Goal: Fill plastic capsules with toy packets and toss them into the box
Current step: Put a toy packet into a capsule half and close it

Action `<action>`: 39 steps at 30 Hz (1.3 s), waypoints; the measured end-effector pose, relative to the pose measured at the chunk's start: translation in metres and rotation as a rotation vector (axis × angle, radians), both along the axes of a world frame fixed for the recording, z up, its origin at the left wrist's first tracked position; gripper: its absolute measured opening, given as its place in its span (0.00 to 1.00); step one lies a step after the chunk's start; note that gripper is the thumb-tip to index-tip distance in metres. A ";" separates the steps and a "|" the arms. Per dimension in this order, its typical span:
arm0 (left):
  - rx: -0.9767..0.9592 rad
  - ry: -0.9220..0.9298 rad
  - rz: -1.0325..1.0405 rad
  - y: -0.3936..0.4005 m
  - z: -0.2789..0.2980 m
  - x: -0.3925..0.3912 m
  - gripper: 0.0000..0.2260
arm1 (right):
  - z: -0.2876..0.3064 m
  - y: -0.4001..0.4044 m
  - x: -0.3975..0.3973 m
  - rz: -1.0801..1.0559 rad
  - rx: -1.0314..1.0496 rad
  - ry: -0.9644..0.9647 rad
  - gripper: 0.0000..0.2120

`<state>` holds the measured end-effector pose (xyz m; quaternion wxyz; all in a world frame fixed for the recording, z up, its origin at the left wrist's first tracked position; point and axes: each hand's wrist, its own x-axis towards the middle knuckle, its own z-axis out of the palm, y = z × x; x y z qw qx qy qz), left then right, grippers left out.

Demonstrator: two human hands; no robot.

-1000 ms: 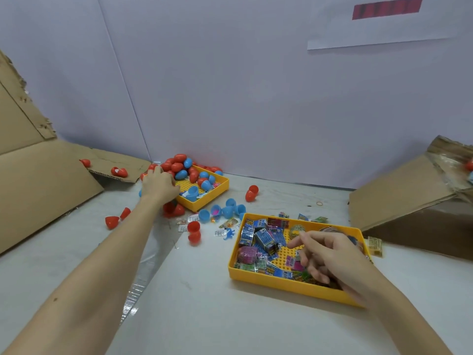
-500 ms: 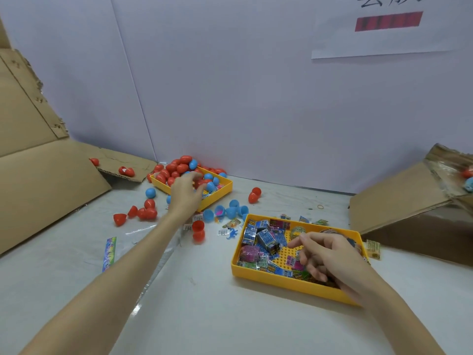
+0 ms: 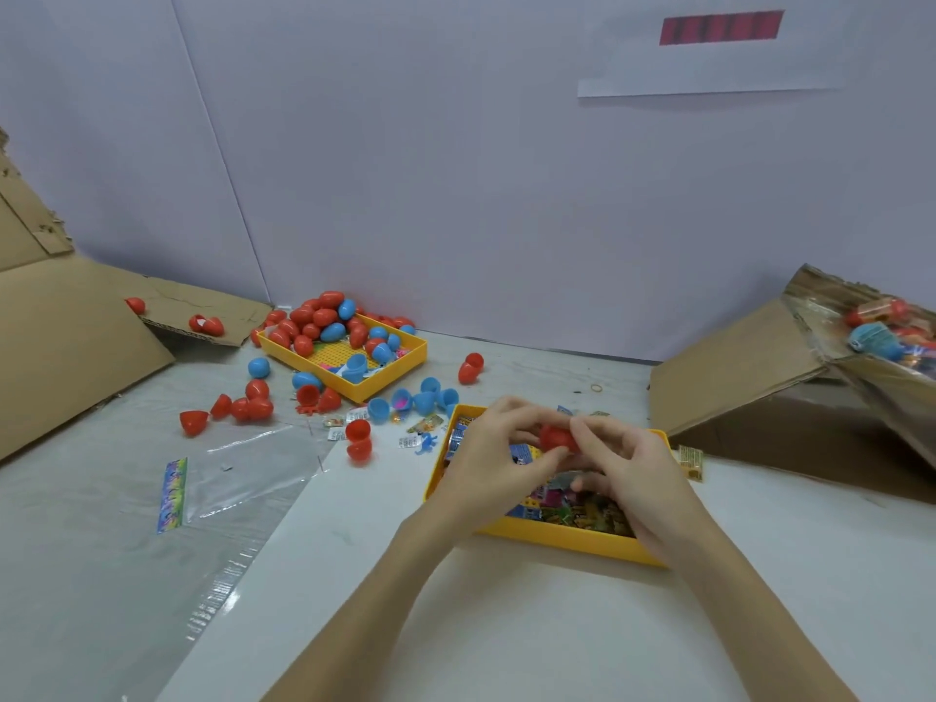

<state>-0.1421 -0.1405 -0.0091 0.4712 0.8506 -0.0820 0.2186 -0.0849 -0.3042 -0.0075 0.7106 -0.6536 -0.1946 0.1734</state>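
Note:
A red capsule (image 3: 556,438) is held between both hands above the near yellow tray (image 3: 567,538), which holds several toy packets (image 3: 572,511). My left hand (image 3: 494,458) grips the capsule from the left with thumb and fingers. My right hand (image 3: 620,466) pinches it from the right. A second yellow tray (image 3: 405,364) at the back holds several red and blue capsules (image 3: 316,321). The cardboard box (image 3: 790,392) at the right lies tipped, with filled capsules (image 3: 881,331) inside.
Loose red and blue capsule halves (image 3: 243,407) lie scattered between the trays. A clear plastic bag (image 3: 238,473) lies flat at the left. Cardboard sheets (image 3: 66,342) lean at the far left. A stray packet (image 3: 690,461) sits right of the near tray. A wall closes the back.
My left hand left the back tray and came over the near tray carrying a red capsule. My right hand rose from the packets to meet it. The view tilted down a little.

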 end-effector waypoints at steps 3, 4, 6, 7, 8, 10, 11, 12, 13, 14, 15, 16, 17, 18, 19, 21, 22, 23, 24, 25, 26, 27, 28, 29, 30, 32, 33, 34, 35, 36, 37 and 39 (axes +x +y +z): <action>-0.032 -0.048 0.041 0.005 -0.001 -0.002 0.16 | 0.001 0.001 0.000 -0.012 0.007 0.007 0.12; -0.052 -0.052 0.047 0.006 -0.001 -0.002 0.16 | 0.001 0.001 0.000 -0.012 0.012 0.011 0.12; -0.085 -0.049 0.044 0.004 -0.001 -0.002 0.17 | 0.002 0.001 0.000 -0.008 0.026 0.021 0.13; -0.093 -0.048 0.045 0.004 -0.001 -0.002 0.16 | 0.003 0.001 -0.001 -0.006 0.031 0.026 0.13; -0.095 -0.050 0.049 0.004 -0.001 -0.002 0.15 | 0.003 0.000 -0.001 -0.004 0.035 0.027 0.13; -0.080 -0.055 0.065 0.004 -0.001 -0.001 0.14 | 0.003 0.000 -0.001 0.000 0.034 0.020 0.14; -0.069 -0.055 0.075 0.005 -0.002 0.000 0.14 | 0.003 0.001 -0.001 0.000 0.031 0.014 0.14; -0.061 -0.053 0.077 0.004 -0.002 0.000 0.15 | 0.003 0.001 -0.002 -0.004 0.032 0.012 0.14; -0.061 -0.049 0.069 0.004 -0.002 0.000 0.16 | 0.003 0.001 -0.002 -0.011 0.035 0.012 0.15; -0.065 -0.045 0.047 0.004 -0.002 0.000 0.17 | 0.003 0.001 -0.002 -0.021 0.039 0.014 0.15; -0.066 -0.048 0.021 0.003 -0.002 -0.001 0.18 | 0.003 0.001 -0.002 -0.029 0.037 0.017 0.16; -0.064 -0.059 0.000 0.003 -0.001 -0.001 0.18 | 0.003 0.002 -0.002 -0.029 0.029 0.016 0.18; -0.060 -0.073 -0.012 0.002 -0.001 -0.002 0.18 | 0.003 0.003 -0.002 -0.024 0.012 0.011 0.19; -0.062 -0.082 -0.016 0.001 0.000 -0.003 0.17 | 0.003 0.003 -0.003 -0.018 -0.008 0.003 0.21; -0.070 -0.082 -0.014 0.001 0.001 -0.003 0.16 | 0.002 0.004 -0.003 -0.016 -0.027 -0.008 0.22; -0.082 -0.062 0.006 0.001 0.001 -0.003 0.13 | 0.002 0.005 -0.004 -0.024 -0.054 -0.029 0.25; -0.083 -0.046 0.025 0.001 0.001 -0.003 0.13 | 0.002 0.005 -0.004 -0.028 -0.059 -0.032 0.26; -0.086 -0.032 0.043 0.002 0.001 -0.002 0.13 | 0.002 0.005 -0.004 -0.028 -0.057 -0.028 0.26; -0.093 -0.024 0.057 0.003 0.001 -0.001 0.12 | 0.002 0.005 -0.003 -0.021 -0.055 -0.030 0.25; -0.101 -0.019 0.067 0.003 0.001 -0.001 0.12 | 0.002 0.005 -0.003 -0.010 -0.056 -0.042 0.23; -0.106 -0.014 0.076 0.004 0.001 -0.001 0.12 | 0.002 0.004 -0.003 0.000 -0.061 -0.065 0.20; -0.107 -0.011 0.081 0.004 0.001 -0.001 0.11 | 0.002 0.004 -0.003 0.004 -0.066 -0.089 0.18; -0.107 -0.008 0.082 0.003 0.002 -0.001 0.11 | 0.001 0.004 -0.004 -0.001 -0.069 -0.109 0.17; -0.110 -0.005 0.078 0.003 0.002 -0.001 0.11 | 0.001 0.004 -0.004 -0.014 -0.070 -0.127 0.17; -0.121 0.000 0.071 0.003 0.001 -0.001 0.12 | 0.000 0.004 -0.004 -0.030 -0.071 -0.147 0.17; -0.189 0.010 0.060 0.003 0.000 -0.001 0.13 | -0.002 0.003 -0.002 -0.060 -0.069 -0.179 0.16; -0.253 0.016 0.062 0.003 0.000 -0.001 0.13 | -0.003 0.003 -0.002 -0.080 -0.074 -0.204 0.15; -0.326 0.022 0.075 0.003 0.000 -0.002 0.12 | -0.005 0.003 -0.002 -0.112 -0.108 -0.264 0.12; -0.396 0.025 0.099 0.004 0.000 -0.002 0.13 | -0.007 0.003 -0.003 -0.154 -0.183 -0.362 0.08; -0.452 0.027 0.129 0.005 0.000 -0.001 0.13 | -0.008 0.004 -0.004 -0.189 -0.289 -0.475 0.06; -0.494 0.027 0.157 0.006 0.000 -0.001 0.13 | -0.010 0.006 -0.007 -0.202 -0.411 -0.579 0.04; -0.546 0.024 0.187 0.008 0.001 0.001 0.15 | -0.010 0.013 -0.012 -0.173 -0.665 -0.698 0.04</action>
